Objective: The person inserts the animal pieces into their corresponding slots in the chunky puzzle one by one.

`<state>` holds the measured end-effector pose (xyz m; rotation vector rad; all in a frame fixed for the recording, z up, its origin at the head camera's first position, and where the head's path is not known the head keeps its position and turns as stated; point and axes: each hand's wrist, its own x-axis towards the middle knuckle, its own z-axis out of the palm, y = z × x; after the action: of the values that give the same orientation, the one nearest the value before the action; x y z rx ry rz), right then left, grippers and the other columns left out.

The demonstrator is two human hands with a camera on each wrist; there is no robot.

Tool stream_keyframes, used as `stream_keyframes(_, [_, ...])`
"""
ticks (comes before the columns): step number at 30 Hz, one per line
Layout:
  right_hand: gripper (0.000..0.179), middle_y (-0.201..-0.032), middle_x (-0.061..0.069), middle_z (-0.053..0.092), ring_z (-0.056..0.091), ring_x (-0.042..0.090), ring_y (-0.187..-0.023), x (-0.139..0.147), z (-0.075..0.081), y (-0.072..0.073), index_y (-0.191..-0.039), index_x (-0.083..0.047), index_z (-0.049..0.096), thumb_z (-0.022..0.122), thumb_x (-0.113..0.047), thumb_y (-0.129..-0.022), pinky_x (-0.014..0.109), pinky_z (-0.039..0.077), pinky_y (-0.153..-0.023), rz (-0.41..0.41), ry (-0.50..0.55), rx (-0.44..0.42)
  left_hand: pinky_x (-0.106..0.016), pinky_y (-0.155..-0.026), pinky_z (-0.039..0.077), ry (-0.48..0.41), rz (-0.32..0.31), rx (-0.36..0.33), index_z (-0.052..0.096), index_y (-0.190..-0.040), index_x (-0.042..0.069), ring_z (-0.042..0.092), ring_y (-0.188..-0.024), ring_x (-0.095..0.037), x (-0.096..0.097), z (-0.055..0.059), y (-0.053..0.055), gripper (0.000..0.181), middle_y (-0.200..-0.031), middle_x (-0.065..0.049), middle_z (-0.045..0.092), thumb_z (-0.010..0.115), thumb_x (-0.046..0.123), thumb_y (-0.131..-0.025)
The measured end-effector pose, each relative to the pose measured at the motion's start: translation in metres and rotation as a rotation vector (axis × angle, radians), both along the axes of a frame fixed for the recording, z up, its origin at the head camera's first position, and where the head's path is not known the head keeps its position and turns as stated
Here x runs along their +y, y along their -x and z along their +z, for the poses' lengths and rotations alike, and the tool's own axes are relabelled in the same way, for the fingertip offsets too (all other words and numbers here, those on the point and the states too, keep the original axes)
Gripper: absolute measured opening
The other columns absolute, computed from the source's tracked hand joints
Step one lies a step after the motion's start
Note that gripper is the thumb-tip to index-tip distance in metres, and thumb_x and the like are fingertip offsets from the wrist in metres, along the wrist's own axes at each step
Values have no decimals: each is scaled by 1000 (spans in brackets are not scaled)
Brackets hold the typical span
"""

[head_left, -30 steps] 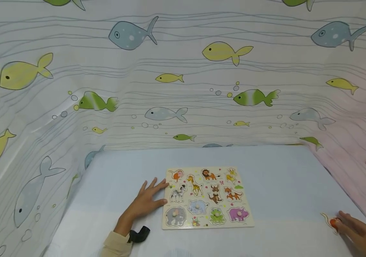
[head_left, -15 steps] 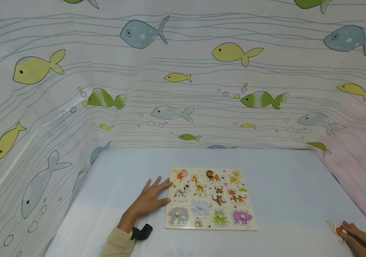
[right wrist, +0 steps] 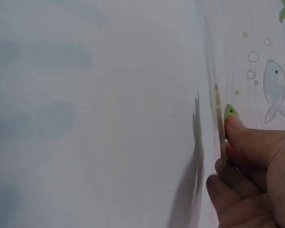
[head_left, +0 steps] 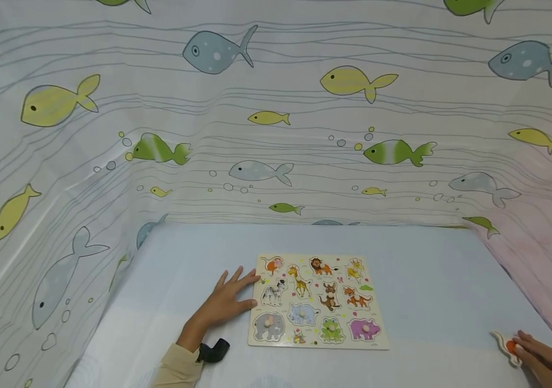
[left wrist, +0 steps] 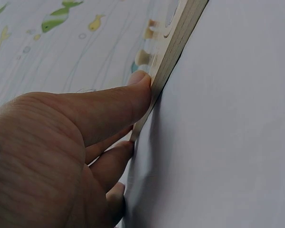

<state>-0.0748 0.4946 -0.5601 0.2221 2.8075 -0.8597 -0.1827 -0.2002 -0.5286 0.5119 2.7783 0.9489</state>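
Observation:
An orange monkey puzzle piece (head_left: 511, 347) with a curled pale tail is pinched between the thumb and fingers of my right hand (head_left: 550, 360), at the far right of the table. In the right wrist view the piece (right wrist: 220, 126) stands edge-on, apart from the table surface, and casts a shadow. My left hand (head_left: 222, 303) lies beside the wooden animal puzzle board (head_left: 317, 344), its fingers extended. In the left wrist view the thumb (left wrist: 140, 95) and fingertips touch the board's side edge (left wrist: 178, 42). Several knobbed animals sit in the board, a monkey picture at its upper left.
The pale blue table (head_left: 441, 280) carries the board near its middle. Cloth with printed fish (head_left: 266, 172) rises behind and along both sides. A black strap-like device (head_left: 214, 351) is on my left wrist, by the beige sleeve (head_left: 179, 367).
My right hand has taken hold of the monkey piece and tilted it up. The head view has shifted slightly. My left hand stays at the board's edge.

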Motion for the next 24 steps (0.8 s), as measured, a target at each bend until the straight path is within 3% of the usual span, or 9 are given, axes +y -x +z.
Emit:
stream_keyframes(1, [71, -141, 53, 18, 14, 71, -132, -3, 6, 3, -135, 26, 37, 34, -40, -109, 58, 37, -109, -8, -14, -17, -59, -125, -3, -3, 0, 3, 53, -145, 18, 18, -154, -38, 0, 0, 0, 60, -159, -5, 41, 72, 34, -90])
stream_keyframes(2, [69, -141, 52, 22, 18, 69, -132, -6, 9, 4, -134, 25, 41, 36, -39, -109, 42, 49, -104, -19, -26, 9, -59, -125, -3, -8, -1, 3, 53, -145, 18, 18, -154, -38, 0, 0, 0, 60, -159, -6, 41, 72, 33, -90])
stream_keyframes(4, [60, -142, 43, 36, 32, 47, -141, -15, 16, 5, -129, 22, 51, 45, -34, -107, 14, 57, -81, -54, -49, 122, -60, -125, -3, -11, -8, -1, 53, -145, 17, 18, -154, -39, 0, 1, 0, 60, -159, -6, 40, 72, 34, -91])
stream_keyframes(6, [52, -145, 11, 52, 45, 5, -137, -26, 22, 4, -126, 18, 57, 54, -30, -105, -5, 42, -69, -66, -45, 246, -59, -125, -3, -5, -10, -4, 53, -146, 18, 17, -154, -38, 0, 0, 0, 60, -159, -5, 40, 71, 34, -91])
stream_keyframes(7, [48, -140, -8, 55, 46, -14, -125, -33, 26, 5, -123, 16, 60, 58, -28, -103, -5, 44, -69, -80, -44, 314, -60, -125, -3, -7, -8, -2, 53, -146, 18, 18, -154, -38, 1, 1, 0, 60, -159, -5, 40, 72, 34, -91])
stream_keyframes(9, [42, -119, -40, 48, 34, -37, -99, -47, 33, 8, -118, 12, 66, 66, -26, -98, -9, 37, -63, -108, -40, 433, -59, -125, -3, 0, -3, -3, 53, -146, 19, 18, -154, -37, 1, 1, 0, 60, -160, -4, 40, 72, 34, -91])
stream_keyframes(11, [37, -105, -50, 38, 33, -40, -90, -60, 43, 13, -115, 9, 69, 70, -22, -95, -7, 40, -64, -97, -12, 496, -57, -126, -3, 6, 4, -8, 52, -146, 20, 17, -155, -35, 1, 1, 0, 60, -160, -2, 39, 72, 33, -91])
stream_keyframes(14, [36, -110, -51, 41, 39, -38, -92, -80, 56, 23, -117, 5, 70, 70, -23, -95, -5, 44, -65, -59, 44, 493, -57, -126, -4, 3, 11, -15, 52, -146, 20, 16, -155, -35, 1, 1, 0, 60, -160, -2, 39, 72, 33, -91])
stream_keyframes(24, [25, -123, -26, 64, 54, -26, -102, -149, 75, 64, -115, -5, 74, 74, -9, -90, 0, 50, -72, 172, 166, 621, -57, -126, -4, -1, 23, -26, 53, -146, 22, 16, -155, -34, 0, -1, 0, 60, -160, 0, 39, 72, 34, -90])
